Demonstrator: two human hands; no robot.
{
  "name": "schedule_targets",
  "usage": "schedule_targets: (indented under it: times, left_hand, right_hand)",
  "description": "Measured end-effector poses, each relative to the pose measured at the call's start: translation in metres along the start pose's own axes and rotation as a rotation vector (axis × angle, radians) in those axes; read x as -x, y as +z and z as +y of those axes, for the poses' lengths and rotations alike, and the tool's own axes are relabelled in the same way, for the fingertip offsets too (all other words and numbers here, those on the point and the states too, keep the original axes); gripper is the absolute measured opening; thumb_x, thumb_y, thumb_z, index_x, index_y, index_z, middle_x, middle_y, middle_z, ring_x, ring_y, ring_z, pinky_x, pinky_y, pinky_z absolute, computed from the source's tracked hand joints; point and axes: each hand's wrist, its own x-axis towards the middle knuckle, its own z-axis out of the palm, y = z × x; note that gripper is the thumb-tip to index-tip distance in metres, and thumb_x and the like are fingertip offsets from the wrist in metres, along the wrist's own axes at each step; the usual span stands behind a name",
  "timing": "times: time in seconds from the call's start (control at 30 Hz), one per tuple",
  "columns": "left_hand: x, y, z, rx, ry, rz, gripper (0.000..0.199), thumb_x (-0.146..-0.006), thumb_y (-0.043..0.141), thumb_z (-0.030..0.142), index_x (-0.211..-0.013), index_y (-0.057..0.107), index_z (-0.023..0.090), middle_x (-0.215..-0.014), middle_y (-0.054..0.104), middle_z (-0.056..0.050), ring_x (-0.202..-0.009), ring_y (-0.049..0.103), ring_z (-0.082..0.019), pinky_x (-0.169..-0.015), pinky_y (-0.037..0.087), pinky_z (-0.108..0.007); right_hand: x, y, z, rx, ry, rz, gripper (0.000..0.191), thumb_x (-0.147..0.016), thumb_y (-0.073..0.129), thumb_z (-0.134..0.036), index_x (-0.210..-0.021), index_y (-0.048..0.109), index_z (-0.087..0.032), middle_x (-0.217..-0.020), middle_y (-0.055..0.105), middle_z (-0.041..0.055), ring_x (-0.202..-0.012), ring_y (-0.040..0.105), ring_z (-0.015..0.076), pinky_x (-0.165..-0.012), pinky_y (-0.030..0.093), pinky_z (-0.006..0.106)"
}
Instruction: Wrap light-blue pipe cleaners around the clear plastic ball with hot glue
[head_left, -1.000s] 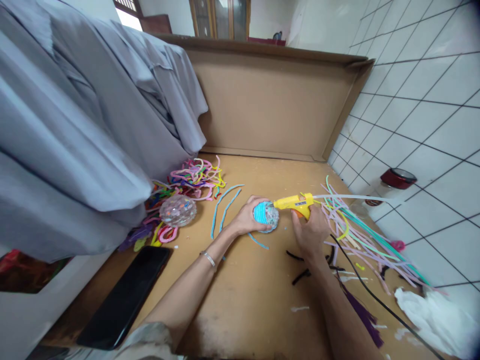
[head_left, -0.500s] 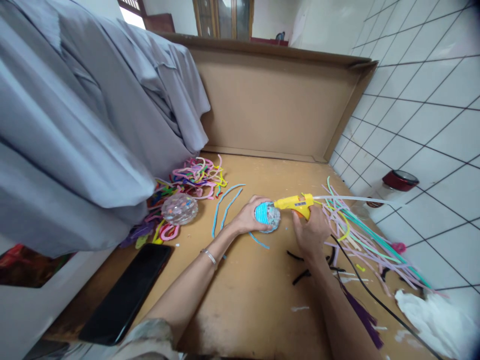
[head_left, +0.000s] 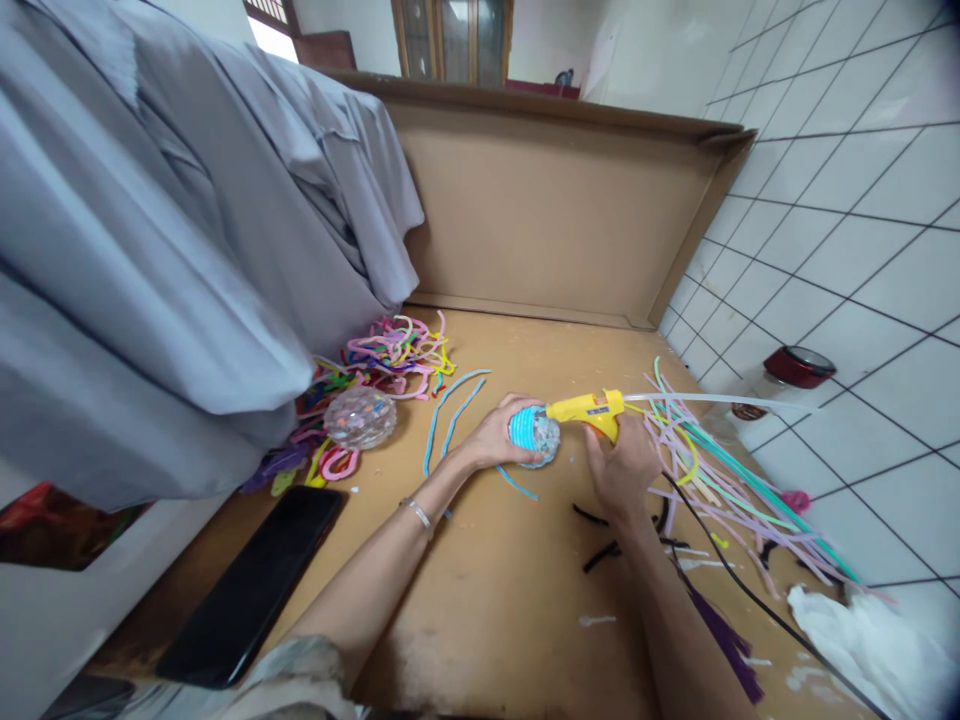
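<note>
Draped grey cloth [head_left: 172, 240] hides part of the tangled coloured stems [head_left: 394, 350]. The left hand [head_left: 501, 432] curls around a clear faceted ball banded in blue [head_left: 541, 440], mid-table, its far side covered by fingers. The right hand [head_left: 622, 465] closes around a yellow glue gun [head_left: 592, 408], nozzle at the ball. Brown tabletop [head_left: 517, 590]; white tiled wall [head_left: 847, 260] right.

Far edge of the colourful stem pile [head_left: 397, 352] hidden behind the grey cloth [head_left: 187, 250].
</note>
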Motion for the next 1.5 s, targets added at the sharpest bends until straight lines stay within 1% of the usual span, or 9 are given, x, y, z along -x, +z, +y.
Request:
schedule_targets:
  times: [0.17,0.3,0.63,0.83,1.1,1.27,1.5]
  left_hand:
    - [-0.0007,-0.0013,0.0017,0.016,-0.003,-0.02,0.079,-0.049,0.087,0.024,-0.122,0.059,0.018,-0.123,0.053,-0.01,-0.116,0.054,-0.026,-0.106,0.041,-0.042]
    - [-0.0011,-0.0012,0.0026,0.012,0.008,-0.023,0.08,-0.048,0.087,0.024,-0.123,0.058,0.019,-0.123,0.053,-0.009,-0.117,0.054,-0.027,-0.106,0.041,-0.042]
    - [-0.0005,-0.0027,0.0016,0.027,0.015,-0.026,0.077,-0.049,0.087,0.024,-0.121,0.06,0.019,-0.123,0.054,-0.009,-0.117,0.053,-0.027,-0.106,0.041,-0.043]
    - [-0.0007,-0.0013,0.0025,0.024,0.001,-0.019,0.08,-0.048,0.088,0.023,-0.122,0.059,0.02,-0.123,0.053,-0.009,-0.117,0.054,-0.026,-0.106,0.041,-0.042]
    - [-0.0003,-0.0011,0.002,0.029,-0.013,-0.018,0.079,-0.048,0.087,0.023,-0.122,0.059,0.021,-0.122,0.054,-0.008,-0.116,0.054,-0.026,-0.105,0.041,-0.042]
    - [-0.0002,-0.0021,0.0045,0.027,-0.007,-0.019,0.078,-0.049,0.087,0.023,-0.122,0.059,0.021,-0.122,0.054,-0.008,-0.115,0.054,-0.026,-0.105,0.042,-0.042]
    - [-0.0004,-0.0015,0.0031,0.019,-0.004,-0.019,0.079,-0.048,0.088,0.023,-0.121,0.059,0.02,-0.122,0.054,-0.008,-0.115,0.054,-0.026,-0.105,0.042,-0.041]
  right_hand:
    - [-0.0012,-0.0001,0.0011,-0.022,-0.068,0.076,0.034,-0.093,0.047,-0.045,-0.105,0.055,-0.015,-0.084,0.062,0.0099,-0.078,0.056,0.0243,-0.068,0.04,0.033]
    - [-0.0015,0.0007,0.0014,-0.001,-0.07,0.101,0.032,-0.093,0.047,-0.044,-0.103,0.055,-0.015,-0.084,0.062,0.01,-0.079,0.056,0.0244,-0.068,0.041,0.033]
    - [-0.0031,0.0014,0.0046,-0.041,-0.091,0.095,0.031,-0.092,0.048,-0.042,-0.102,0.056,-0.014,-0.082,0.062,0.0093,-0.077,0.055,0.0236,-0.064,0.038,0.032]
    - [-0.0023,0.0005,0.0022,-0.051,-0.069,0.079,0.031,-0.092,0.048,-0.043,-0.103,0.055,-0.014,-0.084,0.062,0.0103,-0.079,0.055,0.0242,-0.067,0.04,0.033]
    - [-0.0017,0.0002,0.0031,-0.032,-0.089,0.082,0.029,-0.091,0.049,-0.041,-0.103,0.055,-0.015,-0.082,0.062,0.0093,-0.075,0.056,0.0238,-0.064,0.038,0.032]
    - [-0.0019,0.0021,0.004,-0.031,-0.079,0.105,0.029,-0.091,0.05,-0.04,-0.104,0.056,-0.014,-0.082,0.063,0.0099,-0.077,0.057,0.0245,-0.065,0.04,0.033]
    - [-0.0016,0.0014,0.0027,-0.038,-0.066,0.093,0.029,-0.091,0.05,-0.041,-0.104,0.055,-0.015,-0.084,0.063,0.01,-0.078,0.056,0.0243,-0.065,0.04,0.032]
